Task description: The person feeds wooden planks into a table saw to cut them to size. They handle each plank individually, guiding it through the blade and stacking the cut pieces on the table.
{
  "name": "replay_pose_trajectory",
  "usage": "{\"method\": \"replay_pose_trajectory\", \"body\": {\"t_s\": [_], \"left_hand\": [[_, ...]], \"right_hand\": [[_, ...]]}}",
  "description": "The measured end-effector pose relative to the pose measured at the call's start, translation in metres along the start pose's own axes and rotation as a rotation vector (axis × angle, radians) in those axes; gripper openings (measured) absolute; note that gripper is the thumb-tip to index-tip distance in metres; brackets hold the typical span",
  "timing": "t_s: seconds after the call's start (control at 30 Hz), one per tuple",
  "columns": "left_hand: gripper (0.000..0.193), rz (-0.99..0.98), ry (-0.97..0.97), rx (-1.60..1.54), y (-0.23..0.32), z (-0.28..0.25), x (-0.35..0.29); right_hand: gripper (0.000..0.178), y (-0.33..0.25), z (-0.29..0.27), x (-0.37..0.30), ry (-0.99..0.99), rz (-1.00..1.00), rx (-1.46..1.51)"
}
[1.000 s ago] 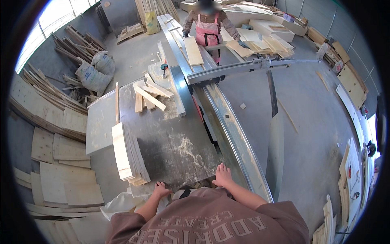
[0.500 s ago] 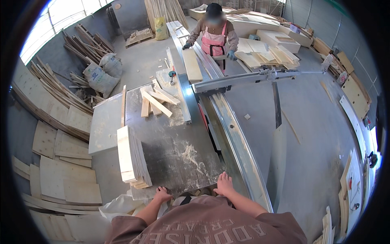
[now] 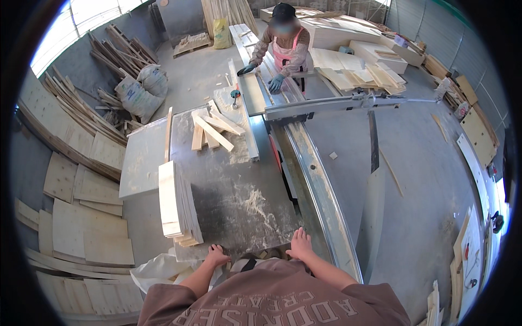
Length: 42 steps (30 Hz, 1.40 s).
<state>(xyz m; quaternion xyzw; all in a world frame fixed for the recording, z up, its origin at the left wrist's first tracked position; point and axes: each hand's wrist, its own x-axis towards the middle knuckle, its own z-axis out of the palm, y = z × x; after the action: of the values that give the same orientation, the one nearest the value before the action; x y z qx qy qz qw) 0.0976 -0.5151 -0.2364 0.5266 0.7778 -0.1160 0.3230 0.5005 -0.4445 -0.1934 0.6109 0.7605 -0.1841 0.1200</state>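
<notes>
My left hand (image 3: pixel 218 255) rests on the near edge of a dusty metal saw table (image 3: pixel 231 212), fingers spread over the rim and holding nothing. Further right, my right hand (image 3: pixel 300 244) lies on the same edge by the table's corner, its fingers apart. A tall stack of narrow wooden boards (image 3: pixel 169 201) stands on the table, ahead and left of my left hand. Beyond it, several loose wood strips (image 3: pixel 215 130) lie crossed over one another. At the far end a co-worker (image 3: pixel 288 51) in gloves and a pink apron leans over a pale board (image 3: pixel 252 91) beside the long fence.
A metal sliding rail (image 3: pixel 326 198) runs along the table's right side. A crossbar fence (image 3: pixel 331 107) extends to the right over the floor. Plywood sheets (image 3: pixel 89 228) and filled sacks (image 3: pixel 136 98) are on the left. Stacked panels (image 3: pixel 375 54) stand at the back right.
The co-worker has leaned forward and brought the gloved hand on the right in toward the board. The board has shifted left against the long fence. My hands stay put.
</notes>
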Motion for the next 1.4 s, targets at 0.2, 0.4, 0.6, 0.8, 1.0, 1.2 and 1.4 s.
{"method": "replay_pose_trajectory", "body": {"t_s": [0.2, 0.4, 0.6, 0.8, 1.0, 1.2, 1.4], "left_hand": [[0.120, 0.077, -0.006, -0.034, -0.006, -0.001, -0.002], [0.112, 0.012, -0.001, -0.008, 0.001, -0.003, -0.006], [0.113, 0.023, 0.024, 0.017, -0.001, 0.001, -0.006], [0.115, 0.042, -0.005, -0.008, 0.002, -0.005, -0.011], [0.118, 0.027, -0.004, 0.018, -0.001, -0.001, -0.005], [0.119, 0.031, -0.043, 0.005, 0.002, -0.011, -0.005], [0.120, 0.032, -0.016, 0.010, 0.001, -0.007, -0.006]], "right_hand": [[0.121, -0.001, -0.004, -0.001, -0.013, 0.001, 0.004], [0.122, -0.002, -0.005, -0.001, -0.020, 0.011, 0.004], [0.122, -0.004, -0.004, -0.001, 0.004, 0.009, -0.013], [0.122, -0.004, -0.001, -0.001, 0.023, 0.015, -0.038], [0.121, -0.004, 0.003, 0.000, 0.066, 0.007, -0.048], [0.119, -0.005, 0.004, -0.001, 0.096, 0.011, -0.026], [0.118, -0.007, -0.002, -0.001, 0.084, 0.021, -0.009]]}}
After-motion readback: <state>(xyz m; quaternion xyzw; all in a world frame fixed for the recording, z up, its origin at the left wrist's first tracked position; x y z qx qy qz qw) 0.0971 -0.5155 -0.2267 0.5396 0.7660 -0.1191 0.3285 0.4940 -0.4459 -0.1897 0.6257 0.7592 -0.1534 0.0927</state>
